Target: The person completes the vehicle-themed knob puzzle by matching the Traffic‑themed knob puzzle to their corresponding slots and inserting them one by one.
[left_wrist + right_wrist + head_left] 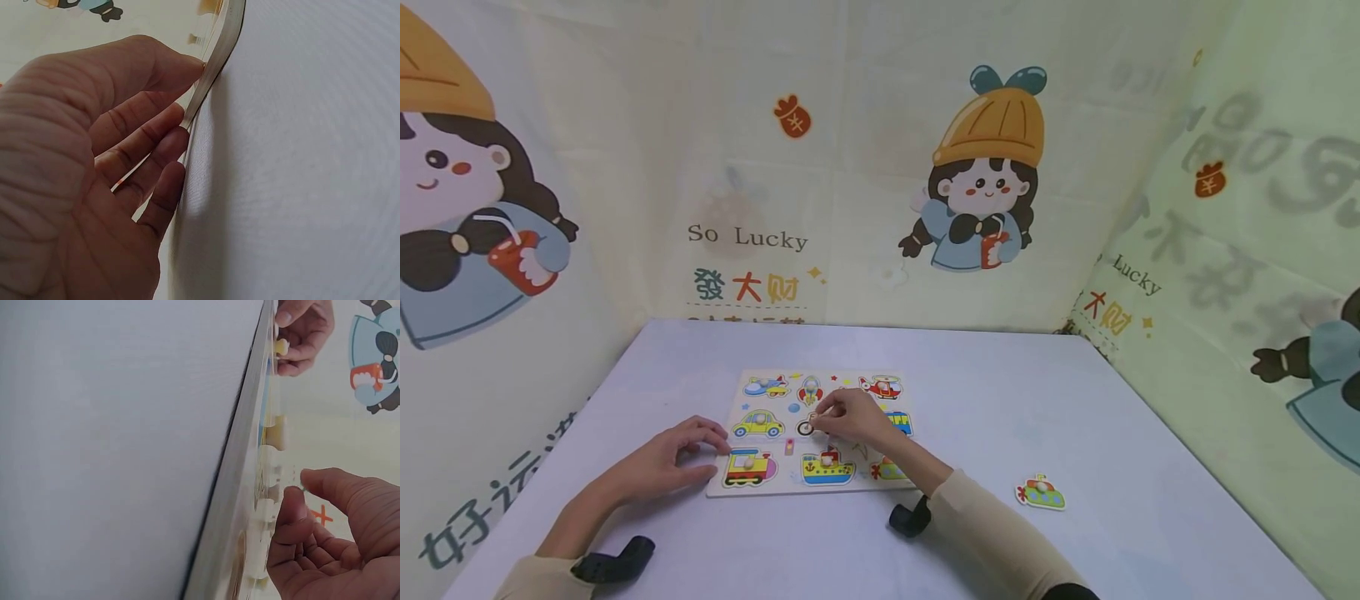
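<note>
A wooden knob puzzle board (782,490) lies on the table, with vehicle pictures in rows. My left hand (673,458) rests at its left edge, fingers loosely bent; in the left wrist view the thumb and fingertips touch the board's side. My right hand (853,417) is over the middle, at the motorcycle picture (805,427), which it mostly covers. In the right wrist view its thumb (331,484) and index finger almost meet just above the board; whether a knob is between them is hidden. A loose submarine piece (1041,493) lies to the right.
The board bears a yellow car (758,423), a train (748,468), a ship (828,468) and a helicopter (882,387). Pale knobs (276,434) stand up from it. White table (985,400) surrounds the board, with printed cloth (865,208) hanging behind and at the sides.
</note>
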A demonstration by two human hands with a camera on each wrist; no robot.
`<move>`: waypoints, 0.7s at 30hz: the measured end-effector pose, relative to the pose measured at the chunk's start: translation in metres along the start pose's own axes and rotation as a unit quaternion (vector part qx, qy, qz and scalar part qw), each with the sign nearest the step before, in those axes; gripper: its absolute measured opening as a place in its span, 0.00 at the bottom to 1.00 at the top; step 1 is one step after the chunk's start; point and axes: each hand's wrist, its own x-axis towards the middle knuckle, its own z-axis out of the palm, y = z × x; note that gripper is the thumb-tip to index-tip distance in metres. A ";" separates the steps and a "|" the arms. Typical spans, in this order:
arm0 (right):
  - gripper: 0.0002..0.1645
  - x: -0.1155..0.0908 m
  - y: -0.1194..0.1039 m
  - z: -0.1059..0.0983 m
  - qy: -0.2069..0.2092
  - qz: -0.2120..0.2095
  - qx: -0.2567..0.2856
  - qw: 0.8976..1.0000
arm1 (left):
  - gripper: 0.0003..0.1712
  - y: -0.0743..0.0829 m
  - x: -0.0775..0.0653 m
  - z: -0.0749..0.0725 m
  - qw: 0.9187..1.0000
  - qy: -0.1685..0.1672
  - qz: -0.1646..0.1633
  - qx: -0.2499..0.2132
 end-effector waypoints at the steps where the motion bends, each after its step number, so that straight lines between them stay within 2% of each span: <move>1: 0.11 -0.001 0.001 -0.001 0.000 -0.001 0.006 1.000 | 0.12 0.000 0.000 0.000 1.000 0.000 -0.001 -0.001; 9: 0.11 -0.015 0.002 -0.008 0.000 -0.007 0.029 1.000 | 0.12 0.000 0.000 -0.001 1.000 -0.001 -0.004 -0.003; 16: 0.10 -0.033 0.003 -0.022 -0.019 -0.031 0.065 0.997 | 0.12 -0.001 0.001 -0.001 1.000 0.001 0.005 0.007; 21: 0.10 -0.042 0.004 -0.031 -0.021 -0.027 0.070 0.997 | 0.12 -0.002 0.001 -0.002 1.000 0.000 0.004 0.002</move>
